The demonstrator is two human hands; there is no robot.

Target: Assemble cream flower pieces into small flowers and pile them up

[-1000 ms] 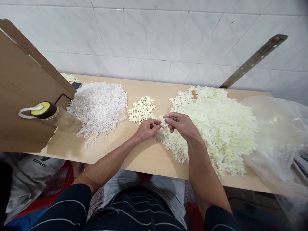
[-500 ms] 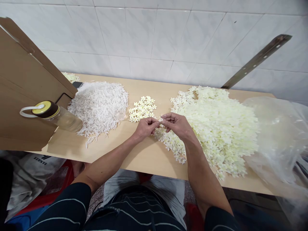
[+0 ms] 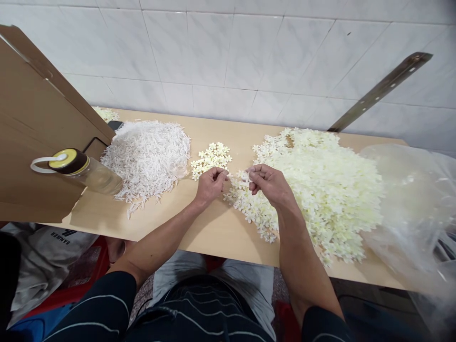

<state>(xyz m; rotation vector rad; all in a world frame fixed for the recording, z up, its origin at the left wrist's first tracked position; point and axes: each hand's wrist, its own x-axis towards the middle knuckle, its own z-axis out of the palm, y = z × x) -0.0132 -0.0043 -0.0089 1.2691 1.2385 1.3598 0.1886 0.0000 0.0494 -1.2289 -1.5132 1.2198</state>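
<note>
My left hand (image 3: 211, 186) is closed in a pinch above the table, close to a small cluster of pale yellow artificial flowers (image 3: 211, 157). What its fingertips hold is too small to make out. A little to the right, my right hand (image 3: 270, 184) pinches a whitish artificial flower (image 3: 244, 176) between thumb and fingers. A gap separates the two hands. Under and beside the right hand spreads a large heap of cream-white artificial flowers (image 3: 331, 190). Left of my left hand lies a pile of thin white stem-like pieces (image 3: 149, 156).
A clear bottle with a yellow and brown lid (image 3: 69, 161) stands by a cardboard box (image 3: 39, 128) at the left. On the right, a clear plastic bag (image 3: 409, 190) lies against the heap. A metal strip (image 3: 381, 90) leans on the tiled wall (image 3: 210, 47) behind the table (image 3: 142, 228).
My hands, fingertips together before, have drawn apart. The left has shifted slightly left, the right slightly right. The flower at the right fingertips shows more plainly now.
</note>
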